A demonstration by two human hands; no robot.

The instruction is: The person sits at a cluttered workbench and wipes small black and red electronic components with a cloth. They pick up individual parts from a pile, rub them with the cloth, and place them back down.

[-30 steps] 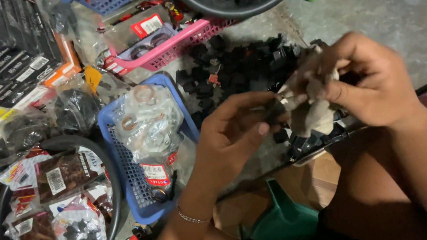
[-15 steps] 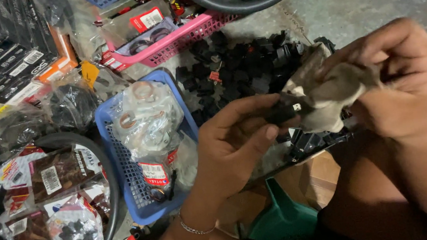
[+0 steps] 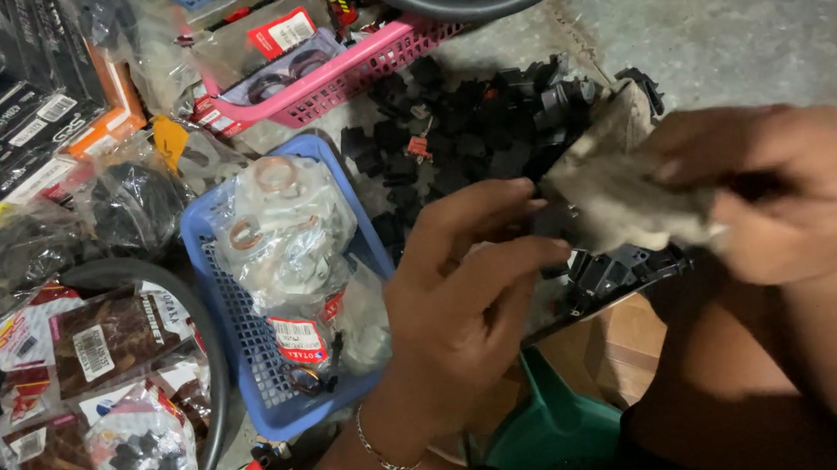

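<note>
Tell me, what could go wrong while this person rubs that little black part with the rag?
The small black part is pinched only by the left hand fingertips while the right hand works the rag over it. It might slip and vanish into the pile of black parts below. The rag could also snag on those nearest the hands.

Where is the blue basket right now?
In the head view, the blue basket sits left of centre on the floor, just left of the left hand, below the pink basket.

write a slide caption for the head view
Left hand holds a small black part while right hand rubs it with a rag.
</note>
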